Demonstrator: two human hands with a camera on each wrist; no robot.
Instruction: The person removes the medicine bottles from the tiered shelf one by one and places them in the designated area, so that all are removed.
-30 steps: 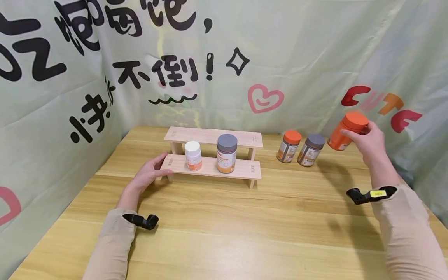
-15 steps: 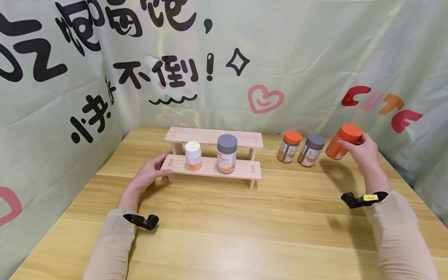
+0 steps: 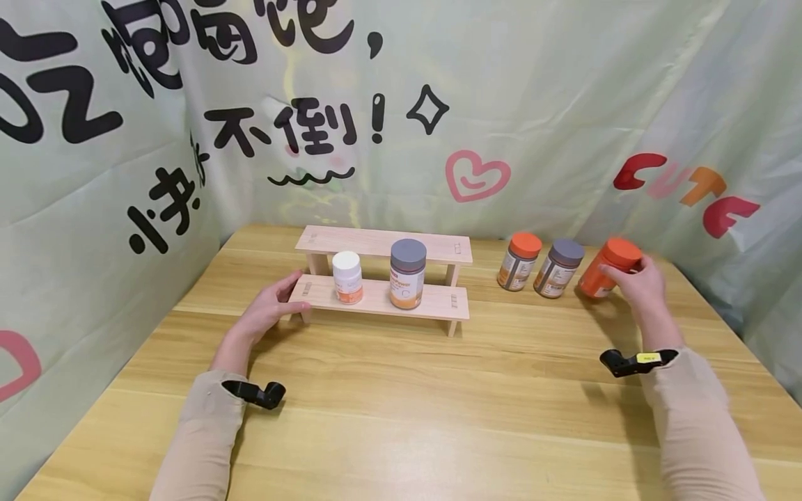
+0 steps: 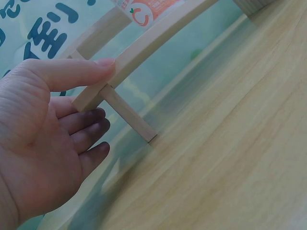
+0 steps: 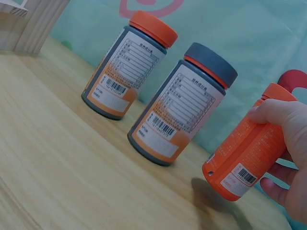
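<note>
At the right, my right hand point(image 3: 640, 287) grips an orange bottle point(image 3: 598, 275) with an orange lid round its side. In the right wrist view the orange bottle point(image 5: 247, 153) is held close over the table, its shadow beside its base; whether it touches the wood I cannot tell. My left hand point(image 3: 271, 306) holds the left end of a two-step wooden rack point(image 3: 370, 298), thumb on the lower step's front edge, as the left wrist view shows the hand point(image 4: 53, 129). On that step stand a small white bottle point(image 3: 347, 280) and a grey-lidded bottle point(image 3: 407, 277).
Left of the orange bottle stand a grey-lidded bottle point(image 3: 556, 271) and a grey bottle with an orange lid point(image 3: 519, 264). The upper step point(image 3: 382, 242) rises behind the lower one. A printed cloth point(image 3: 545, 104) hangs behind the wooden table point(image 3: 426, 410).
My right hand has brought the orange bottle down and left, closer to the grey-lidded bottle beside it. My left hand stays at the rack's end.
</note>
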